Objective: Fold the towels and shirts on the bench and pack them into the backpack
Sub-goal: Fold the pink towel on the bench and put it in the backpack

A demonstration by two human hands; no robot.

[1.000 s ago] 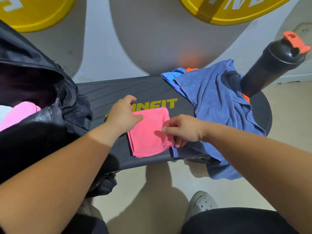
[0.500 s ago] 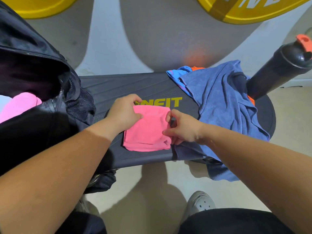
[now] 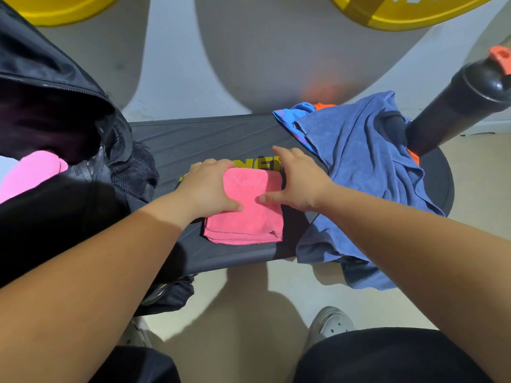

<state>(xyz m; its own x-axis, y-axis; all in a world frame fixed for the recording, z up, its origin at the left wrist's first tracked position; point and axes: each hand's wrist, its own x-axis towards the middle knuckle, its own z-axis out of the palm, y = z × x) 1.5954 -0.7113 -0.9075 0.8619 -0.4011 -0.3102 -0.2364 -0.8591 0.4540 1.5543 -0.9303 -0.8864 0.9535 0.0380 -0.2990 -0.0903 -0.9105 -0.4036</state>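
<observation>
A folded pink towel (image 3: 249, 217) lies on the black bench (image 3: 210, 136) near its front edge. My left hand (image 3: 206, 186) lies over the towel's left side with the thumb on top of the cloth. Along the towel's right side rests my right hand (image 3: 298, 181), fingers stretched out and thumb pressing on the cloth. To the right, a crumpled blue shirt (image 3: 359, 167) is draped over the bench end and hangs off the front. The open black backpack (image 3: 55, 111) stands at the left with a pink item (image 3: 30, 172) inside.
A black shaker bottle (image 3: 456, 106) with an orange cap stands on the bench's right end behind the shirt. Light blue and orange cloth (image 3: 293, 111) peeks out under the shirt. Yellow weight plates (image 3: 401, 12) lie beyond. My grey shoe (image 3: 330, 323) is on the floor below.
The towel has been folded smaller and squarer. Both hands have let go of its pinched edges and now lie along its two sides, thumbs on top.
</observation>
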